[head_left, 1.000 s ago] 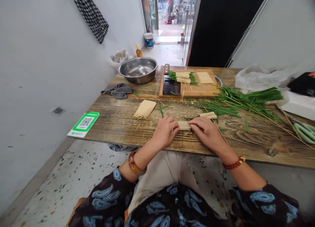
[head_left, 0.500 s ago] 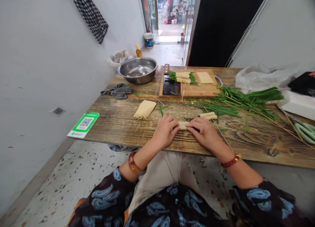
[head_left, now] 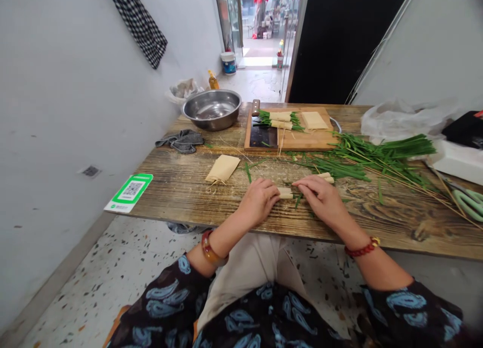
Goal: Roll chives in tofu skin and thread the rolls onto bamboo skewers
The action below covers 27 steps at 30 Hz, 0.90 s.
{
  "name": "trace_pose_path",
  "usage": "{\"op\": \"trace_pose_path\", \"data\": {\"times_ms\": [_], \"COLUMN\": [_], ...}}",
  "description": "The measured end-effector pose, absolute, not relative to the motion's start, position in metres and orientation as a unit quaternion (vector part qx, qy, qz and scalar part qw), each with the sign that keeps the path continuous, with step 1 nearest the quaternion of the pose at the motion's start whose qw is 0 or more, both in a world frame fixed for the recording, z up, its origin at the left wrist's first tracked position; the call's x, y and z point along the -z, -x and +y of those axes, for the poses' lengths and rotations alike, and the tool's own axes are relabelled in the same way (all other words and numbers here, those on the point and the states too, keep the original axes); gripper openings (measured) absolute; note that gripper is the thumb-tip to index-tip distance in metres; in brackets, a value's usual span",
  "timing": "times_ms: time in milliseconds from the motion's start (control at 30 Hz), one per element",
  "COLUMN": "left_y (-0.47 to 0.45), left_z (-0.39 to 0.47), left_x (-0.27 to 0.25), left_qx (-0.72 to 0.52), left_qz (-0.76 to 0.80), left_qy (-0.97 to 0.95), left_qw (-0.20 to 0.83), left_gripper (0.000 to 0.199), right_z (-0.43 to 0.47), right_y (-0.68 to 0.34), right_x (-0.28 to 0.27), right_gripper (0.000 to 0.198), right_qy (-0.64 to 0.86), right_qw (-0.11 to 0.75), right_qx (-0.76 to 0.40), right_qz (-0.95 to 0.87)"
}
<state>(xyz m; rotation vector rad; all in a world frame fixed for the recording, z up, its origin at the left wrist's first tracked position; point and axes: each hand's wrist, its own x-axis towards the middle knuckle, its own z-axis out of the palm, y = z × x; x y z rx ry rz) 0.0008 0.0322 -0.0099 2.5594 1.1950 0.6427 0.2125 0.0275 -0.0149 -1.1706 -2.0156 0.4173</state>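
My left hand is closed on the left end of a pale tofu-skin roll, pressing it on the wooden table. Green chive ends poke out of the roll's right side. Just right of it is my right hand, fingers stretched toward those ends and thumb apart below them. Behind the right hand lie other tofu-skin rolls, partly hidden. A stack of tofu-skin sheets rests to the left, beyond the left hand. Loose chives are heaped behind the right hand.
At the back a cutting board carries a cleaver, chive-filled rolls and a tofu-skin stack. A steel basin and grey cloth stand left. Green-handled scissors and a plastic bag are right.
My right hand has let go of the roll's right end and shifted a little right, showing the chive ends. The left hand stays on the roll.
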Motion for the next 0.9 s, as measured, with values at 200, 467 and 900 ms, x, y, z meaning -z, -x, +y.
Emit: {"op": "trace_pose_path", "data": {"times_ms": [200, 467, 900], "left_y": [-0.001, -0.001, -0.006], "left_z": [0.033, 0.034, 0.039], "left_x": [0.012, 0.011, 0.003], "left_qx": [-0.23, -0.218, -0.169], "left_qz": [0.431, 0.439, 0.454], "left_qy": [-0.864, -0.866, -0.873], "left_qw": [0.121, 0.103, 0.051], "left_gripper": [0.015, 0.02, 0.022], "right_z": [0.019, 0.025, 0.032], "right_y": [-0.211, -0.204, -0.201], "right_x": [0.012, 0.016, 0.012], "right_gripper": [0.017, 0.016, 0.019], "right_qy": [0.425, 0.424, 0.436], "right_qw": [0.333, 0.284, 0.229], "right_qx": [-0.111, -0.055, -0.005], "right_qz": [-0.834, -0.858, -0.87]}}
